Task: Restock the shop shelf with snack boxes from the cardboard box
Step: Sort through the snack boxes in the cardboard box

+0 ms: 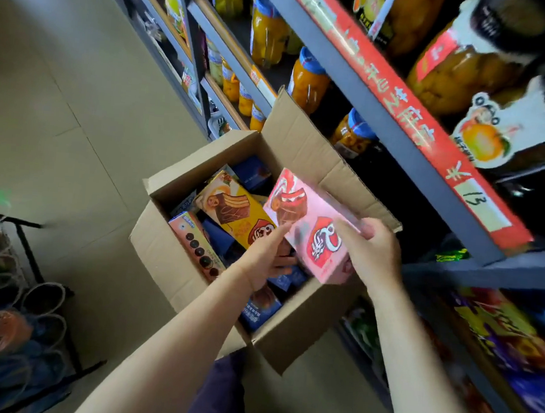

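An open cardboard box (175,264) stands on the floor beside the shelf, filled with several snack boxes. A pink snack box (309,222) is lifted above it. My right hand (371,253) grips its right edge, fingers curled over the top. My left hand (267,254) holds its lower left side, thumb along the front. Inside the cardboard box lie a yellow snack box (231,209), an orange cookie box (193,242) and blue boxes (261,306). The grey metal shelf (385,124) rises to the right.
Jars of yellow fruit (307,78) fill the upper shelves behind a red price strip (412,109). Colourful snack packs (499,328) sit on the lower shelf at right. A black wire rack (22,300) with packaged goods stands at lower left. Beige tiled floor (60,108) stretches left.
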